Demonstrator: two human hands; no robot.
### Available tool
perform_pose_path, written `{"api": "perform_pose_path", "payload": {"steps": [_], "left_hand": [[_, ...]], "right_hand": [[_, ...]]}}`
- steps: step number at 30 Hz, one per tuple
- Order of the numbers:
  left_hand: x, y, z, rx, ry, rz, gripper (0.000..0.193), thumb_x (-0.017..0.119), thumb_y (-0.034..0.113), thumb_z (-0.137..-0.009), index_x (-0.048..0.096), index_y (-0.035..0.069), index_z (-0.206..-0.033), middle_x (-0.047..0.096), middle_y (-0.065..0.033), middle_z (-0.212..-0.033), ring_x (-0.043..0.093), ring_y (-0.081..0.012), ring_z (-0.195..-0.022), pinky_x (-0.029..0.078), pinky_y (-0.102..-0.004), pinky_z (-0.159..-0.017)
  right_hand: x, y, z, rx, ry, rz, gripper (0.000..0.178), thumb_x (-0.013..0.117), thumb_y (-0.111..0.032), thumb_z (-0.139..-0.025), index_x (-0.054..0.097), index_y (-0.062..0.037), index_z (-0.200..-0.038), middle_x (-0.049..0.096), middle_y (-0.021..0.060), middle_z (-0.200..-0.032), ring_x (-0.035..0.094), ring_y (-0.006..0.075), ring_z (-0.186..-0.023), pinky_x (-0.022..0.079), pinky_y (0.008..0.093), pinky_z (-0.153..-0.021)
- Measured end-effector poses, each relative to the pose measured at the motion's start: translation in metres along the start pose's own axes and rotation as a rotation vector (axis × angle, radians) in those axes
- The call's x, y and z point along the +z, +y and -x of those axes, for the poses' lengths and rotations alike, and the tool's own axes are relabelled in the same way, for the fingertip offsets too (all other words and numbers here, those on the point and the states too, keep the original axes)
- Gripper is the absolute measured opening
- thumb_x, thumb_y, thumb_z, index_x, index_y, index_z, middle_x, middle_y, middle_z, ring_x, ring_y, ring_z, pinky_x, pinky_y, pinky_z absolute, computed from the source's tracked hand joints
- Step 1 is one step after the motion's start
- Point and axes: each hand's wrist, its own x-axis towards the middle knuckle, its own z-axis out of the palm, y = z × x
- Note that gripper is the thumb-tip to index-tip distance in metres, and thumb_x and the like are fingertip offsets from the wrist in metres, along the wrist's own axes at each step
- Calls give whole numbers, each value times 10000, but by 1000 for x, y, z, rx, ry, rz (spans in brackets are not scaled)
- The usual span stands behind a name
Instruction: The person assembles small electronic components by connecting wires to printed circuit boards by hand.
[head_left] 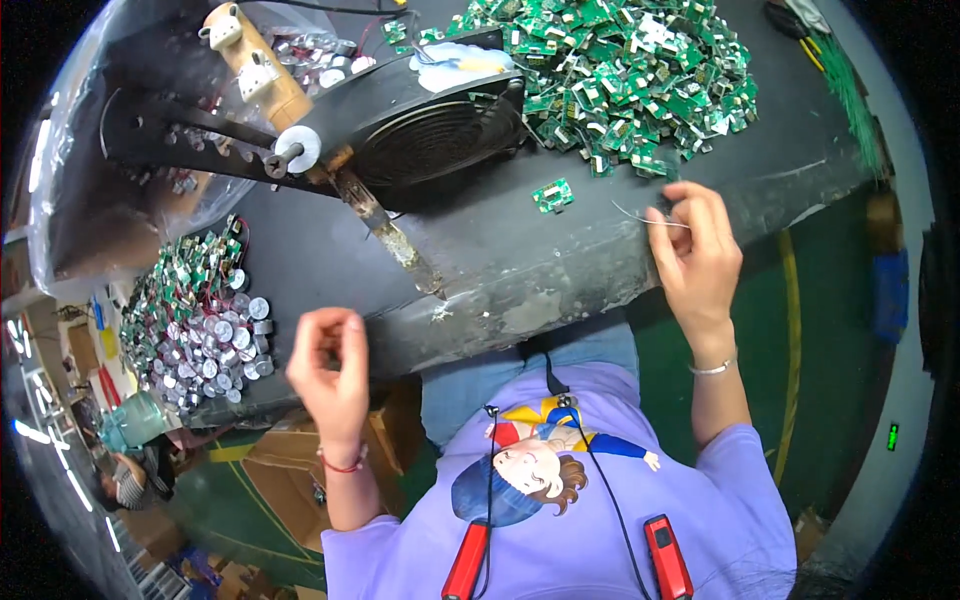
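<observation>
Green boards point(640, 80) are heaped right of the black fan point(432, 140); silver discs point(215, 345) are piled at its lower left. Below the fan, to either side, the left hand point(333, 375) and right hand point(703, 245) are curled, the left's contents indiscernible. Right of the fan, a single board point(552, 195) is laid; farther right, a thin wire point(632, 213) is pinched by the right hand.

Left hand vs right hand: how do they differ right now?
Right hand holds a thin pale wire; no held thing is visible in the left hand.
Right hand is near the pile of green boards; left hand is nearer the heap of silvery discs.
Right wrist has a silvery bracelet, left wrist a red bracelet.
Both hands are ungloved, fingers bent.
</observation>
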Motion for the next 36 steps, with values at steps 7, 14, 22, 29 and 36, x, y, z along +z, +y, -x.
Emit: {"api": "perform_pose_path", "payload": {"steps": [7, 14, 22, 29, 36], "left_hand": [[16, 2, 20, -182, -167, 332, 32, 605, -3, -864, 593, 5, -892, 520, 71, -655, 341, 33, -552, 235, -143, -482], [26, 2, 10, -170, -275, 554, 40, 633, 10, -839, 612, 0, -872, 546, 55, -724, 370, 0, -598, 284, -170, -535], [28, 11, 9, -276, -341, 616, 17, 648, -6, -834, 632, -7, -829, 526, 47, -740, 352, 6, -608, 278, -163, -526], [35, 4, 5, -14, -327, 474, 22, 643, 19, -844, 638, 0, -852, 538, 4, -847, 450, -6, -673, 356, -164, -562], [34, 17, -5, -156, -483, 778, 32, 605, 1, -860, 579, 3, -878, 524, -43, -972, 498, -40, -815, 400, -173, -664]], "right_hand": [[-10, -26, 6, 189, -60, -469, 166, 594, 45, -788, 471, -30, -705, 662, 68, -905, 443, 12, -584, 385, 178, -531], [25, -60, 21, 14, -287, -524, 215, 666, 43, -740, 484, -21, -644, 653, 106, -921, 509, 82, -567, 426, 221, -519], [37, -68, 26, -26, -390, -581, 206, 657, 60, -753, 480, -7, -671, 669, 111, -885, 524, 87, -554, 429, 230, -515], [32, -79, 22, -163, -433, -653, 180, 662, 60, -696, 511, -34, -663, 650, 139, -899, 617, 177, -714, 482, 253, -591], [42, -88, 14, -322, -367, -752, 111, 621, 24, -693, 519, -19, -697, 656, 179, -922, 649, 255, -836, 523, 314, -721]]}}
